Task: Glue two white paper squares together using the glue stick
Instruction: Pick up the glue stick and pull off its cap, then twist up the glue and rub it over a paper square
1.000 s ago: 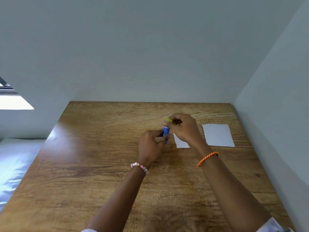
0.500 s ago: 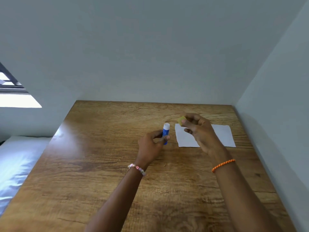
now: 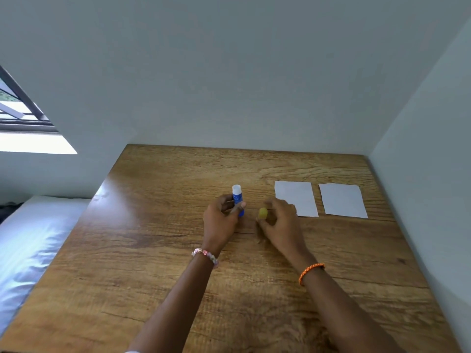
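Note:
My left hand point(image 3: 222, 220) grips a blue glue stick point(image 3: 238, 202) upright, its white tip uncovered and pointing up. Just to its right, my right hand point(image 3: 279, 224) holds the yellow cap point(image 3: 262, 213) low over the wooden table point(image 3: 153, 250). Two white paper squares lie flat side by side to the right: the nearer one point(image 3: 297, 198) has its lower left corner hidden behind my right hand, the farther one point(image 3: 342, 200) lies apart near the right wall.
The table sits in a corner, with a grey wall at the back and another along the right edge. A white bed point(image 3: 28, 240) lies off the table's left side. A window point(image 3: 17, 110) is at the far left.
The yellow cap came off the glue stick in my right hand, which swung right over the papers, then back down beside my left hand. Both paper squares are now uncovered.

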